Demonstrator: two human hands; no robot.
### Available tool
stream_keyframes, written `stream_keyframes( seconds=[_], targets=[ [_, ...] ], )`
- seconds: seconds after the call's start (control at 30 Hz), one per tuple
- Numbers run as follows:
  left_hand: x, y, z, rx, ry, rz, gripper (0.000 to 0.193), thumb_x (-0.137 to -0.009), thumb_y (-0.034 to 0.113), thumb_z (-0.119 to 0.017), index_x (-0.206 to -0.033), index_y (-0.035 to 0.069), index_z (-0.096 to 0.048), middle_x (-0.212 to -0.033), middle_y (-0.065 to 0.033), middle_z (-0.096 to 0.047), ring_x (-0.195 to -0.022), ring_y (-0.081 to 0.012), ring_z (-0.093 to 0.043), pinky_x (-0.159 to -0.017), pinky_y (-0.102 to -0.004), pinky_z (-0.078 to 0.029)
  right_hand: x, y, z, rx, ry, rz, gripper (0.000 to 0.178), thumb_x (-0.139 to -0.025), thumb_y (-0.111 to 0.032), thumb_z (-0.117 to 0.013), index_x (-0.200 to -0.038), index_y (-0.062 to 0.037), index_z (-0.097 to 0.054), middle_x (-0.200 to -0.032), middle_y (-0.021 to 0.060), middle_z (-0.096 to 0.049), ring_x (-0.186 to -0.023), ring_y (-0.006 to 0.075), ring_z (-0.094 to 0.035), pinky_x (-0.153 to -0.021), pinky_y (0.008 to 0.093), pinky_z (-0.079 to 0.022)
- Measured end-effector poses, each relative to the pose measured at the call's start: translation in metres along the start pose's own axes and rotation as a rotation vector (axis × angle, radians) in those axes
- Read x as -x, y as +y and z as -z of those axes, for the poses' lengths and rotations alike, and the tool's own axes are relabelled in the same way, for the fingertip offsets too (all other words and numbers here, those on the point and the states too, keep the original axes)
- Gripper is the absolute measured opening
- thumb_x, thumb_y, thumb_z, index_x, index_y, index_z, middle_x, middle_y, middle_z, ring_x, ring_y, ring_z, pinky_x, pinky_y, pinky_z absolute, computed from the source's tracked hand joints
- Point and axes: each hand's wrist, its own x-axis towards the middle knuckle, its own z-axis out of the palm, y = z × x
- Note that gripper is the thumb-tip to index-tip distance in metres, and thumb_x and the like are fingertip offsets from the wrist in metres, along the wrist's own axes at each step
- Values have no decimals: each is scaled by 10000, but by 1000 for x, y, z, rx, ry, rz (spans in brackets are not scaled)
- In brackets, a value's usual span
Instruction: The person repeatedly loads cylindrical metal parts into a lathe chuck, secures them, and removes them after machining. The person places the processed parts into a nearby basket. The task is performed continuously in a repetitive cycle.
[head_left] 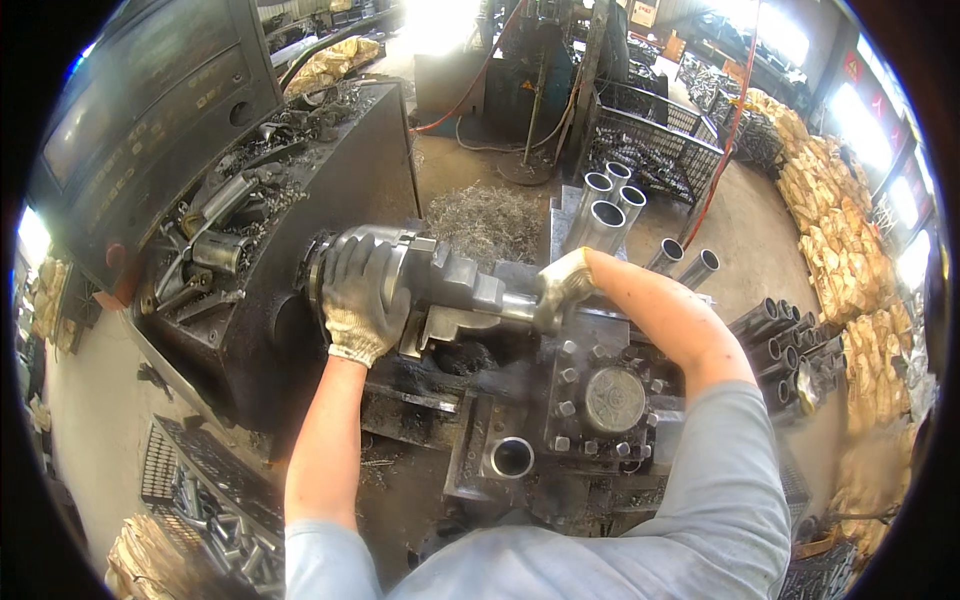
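A lathe chuck (396,266) with stepped jaws (456,276) sits in front of me. My left hand (362,295), in a grey-coated knit glove, lies over the chuck's top, its fingers stretched out along the curved surface. From the jaws a short length of shiny metal tube (518,305) sticks out to the right. My right hand (564,290), gloved the same way, is closed around the tube's outer end; its fingertips are partly hidden. Below the right forearm is a tool post (614,400) with a round cap and several bolts.
Several metal tubes (606,215) stand upright beyond my right hand; more dark tubes (775,330) are stacked at right. One short tube (512,457) stands on the near carriage. Tools and shavings cover the headstock (345,140). A crate of metal pieces (215,520) is lower left.
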Motion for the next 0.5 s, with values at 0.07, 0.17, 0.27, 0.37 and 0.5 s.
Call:
stream_keyframes(
  seconds=[0.07, 0.17, 0.27, 0.37, 0.5],
  targets=[
    [2, -1, -1, 1, -14, 11, 644, -816, 291, -744, -1400, 57, -603, -1463, -231, -581, -1418, -487, -494, -1251, -611, -326, 4, -7, -1, 559, 185, -76, 287, -1018, -271, -692, -1039, 10, -746, -993, 156, -743, -763, 261, -670, -640, 434, -551],
    [8, 0, -3, -18, -17, 45, 644, -824, 299, -737, -1405, 58, -598, -1470, -234, -573, -1423, -490, -488, -1249, -619, -323, 28, -14, -25, 488, 308, 3, 390, -901, -403, -731, -795, -27, -730, -738, 74, -683, -690, 231, -643, -636, 452, -498],
    [13, -3, -6, 16, -2, 43, 646, -833, 331, -731, -1400, 48, -606, -1463, -232, -584, -1445, -475, -474, -1262, -596, -314, 73, -22, -62, 788, 611, -279, 528, -718, -506, -800, -904, -12, -802, -839, 215, -764, -779, 372, -744, -757, 489, -582],
    [5, -9, -7, 25, 44, -8, 653, -822, 323, -740, -1396, 42, -609, -1463, -238, -586, -1444, -461, -477, -1270, -578, -310, 116, -45, -94, 1101, 933, -447, 409, -682, -389, -849, -896, -41, -826, -889, 208, -793, -860, 368, -795, -795, 465, -637],
    [2, 16, 28, 42, -50, 92, 750, -804, 310, -834, -1443, 11, -579, -1477, -247, -579, -1449, -440, -482, -1267, -564, -333, 155, -102, -188, 1099, 1389, -320, 444, -757, -290, -821, -1103, -29, -726, -940, 196, -762, -805, 389, -771, -765, 487, -633]
  ],
)
